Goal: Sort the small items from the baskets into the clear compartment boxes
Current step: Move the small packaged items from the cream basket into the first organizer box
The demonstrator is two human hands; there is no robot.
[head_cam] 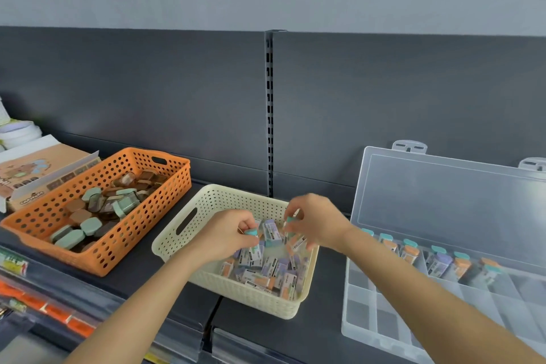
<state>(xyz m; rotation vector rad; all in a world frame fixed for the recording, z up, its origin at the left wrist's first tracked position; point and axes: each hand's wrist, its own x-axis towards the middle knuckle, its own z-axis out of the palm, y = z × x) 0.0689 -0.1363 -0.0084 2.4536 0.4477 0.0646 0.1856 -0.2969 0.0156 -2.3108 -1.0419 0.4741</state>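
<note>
A cream basket (206, 207) in the middle of the shelf holds several small erasers in purple, orange and teal sleeves. Over it, my left hand (229, 233) pinches a teal-ended eraser (252, 232). My right hand (314, 223) is curled round another teal-ended eraser (290, 220) above the basket's right side. To the right lies a clear compartment box (369, 325) with its lid (443, 201) propped open. Several erasers stand in its back row (437, 260); the front compartments look bare.
An orange basket (118, 248) at the left holds brown and green rounded items. Behind it sits a printed cardboard box (32, 174). A dark back panel rises behind the shelf. Below the shelf's front edge, lower bins hold orange goods (56, 313).
</note>
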